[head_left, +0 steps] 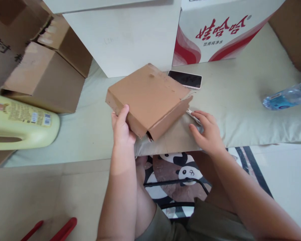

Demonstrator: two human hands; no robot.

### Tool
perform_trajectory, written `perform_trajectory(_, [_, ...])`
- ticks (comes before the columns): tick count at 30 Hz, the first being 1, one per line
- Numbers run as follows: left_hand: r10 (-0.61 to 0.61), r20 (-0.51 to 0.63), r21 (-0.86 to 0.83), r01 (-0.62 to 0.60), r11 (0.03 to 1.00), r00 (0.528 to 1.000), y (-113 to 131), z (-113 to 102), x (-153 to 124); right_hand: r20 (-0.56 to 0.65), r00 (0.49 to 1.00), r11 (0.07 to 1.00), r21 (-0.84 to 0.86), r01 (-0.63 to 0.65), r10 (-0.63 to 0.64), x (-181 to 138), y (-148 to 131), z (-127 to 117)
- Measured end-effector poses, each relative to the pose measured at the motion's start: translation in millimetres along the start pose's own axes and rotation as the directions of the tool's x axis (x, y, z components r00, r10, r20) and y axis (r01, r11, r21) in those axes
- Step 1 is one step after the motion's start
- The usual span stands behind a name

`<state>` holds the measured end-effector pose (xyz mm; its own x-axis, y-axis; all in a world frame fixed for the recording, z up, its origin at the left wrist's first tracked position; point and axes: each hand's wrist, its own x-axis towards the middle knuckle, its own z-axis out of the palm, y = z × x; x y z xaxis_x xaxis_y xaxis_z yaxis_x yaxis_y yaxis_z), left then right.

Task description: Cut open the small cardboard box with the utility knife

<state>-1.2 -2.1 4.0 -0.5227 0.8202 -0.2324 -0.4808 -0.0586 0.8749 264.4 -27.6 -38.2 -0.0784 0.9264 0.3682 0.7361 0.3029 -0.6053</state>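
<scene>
Flat, matte brown cardboard box [147,93], one end flap loose, sits tilted at centre above the pale cloth-covered table [240,113]. The left hand [121,129] clamps its 7 o'clock edge, thumb on top. The right hand [207,132], at 4 o'clock, lies half-open, fingertips on a thin white strip [192,114]. The white-and-red carton [215,30] at 1 o'clock is printed 娃哈哈. The table is open at 3 o'clock as far as the plastic bottle [288,97].

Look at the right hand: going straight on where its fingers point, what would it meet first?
The right hand would probably first meet the open flap of the cardboard box, which the left hand holds; depth is unclear.
</scene>
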Motion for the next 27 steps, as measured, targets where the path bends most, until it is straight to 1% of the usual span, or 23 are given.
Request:
perform_trajectory(2, [-0.065, 0.070, 0.029, 0.064, 0.998, 0.995, 2.8, -0.9, -2.3, 0.057, 0.998, 0.987, 0.159, -0.039, 0.031, -0.6, -0.5, -0.7])
perform_trajectory(4, [-0.141, 0.108, 0.050, 0.136, 0.989, 0.984, 5.3, -2.1, -3.7, 0.095, 0.992, 0.954, 0.283, -0.101, 0.077, -2.1, 1.6, -1.2])
perform_trajectory(8, [-0.264, 0.155, 0.089, 0.252, 0.964, 0.952, 8.3, -3.0, -4.6, 0.131, 0.988, 0.883, 0.451, -0.132, 0.080, -6.3, 9.6, -1.6])
perform_trajectory(11, [-0.314, 0.198, 0.119, 0.295, 0.948, 0.928, 9.7, -1.5, -4.8, 0.126, 0.989, 0.832, 0.539, -0.134, 0.077, -8.0, 10.4, -1.8])
perform_trajectory(15, [-0.288, 0.280, 0.048, 0.286, 0.957, 0.916, 13.3, -0.3, -4.7, 0.104, 0.985, 0.742, 0.648, -0.171, 0.136, -6.0, 3.3, -0.5])
perform_trajectory(18, [-0.266, 0.343, -0.020, 0.291, 0.957, 0.901, 17.1, -2.2, -5.0, 0.038, 0.974, 0.690, 0.699, -0.186, 0.224, -3.2, 0.9, 1.7])
perform_trajectory(21, [-0.242, 0.366, -0.065, 0.284, 0.956, 0.898, 19.7, -5.3, -6.1, -0.001, 0.952, 0.641, 0.739, -0.206, 0.307, -1.5, 1.4, 3.3])
perform_trajectory(24, [-0.191, 0.388, -0.089, 0.243, 0.966, 0.901, 20.8, -6.9, -8.2, -0.007, 0.933, 0.561, 0.800, -0.211, 0.360, 0.3, -1.8, 3.6])
perform_trajectory(27, [-0.147, 0.422, -0.066, 0.193, 0.979, 0.895, 21.9, -5.9, -12.1, -0.018, 0.913, 0.462, 0.867, -0.189, 0.407, 3.0, -9.6, 3.2])
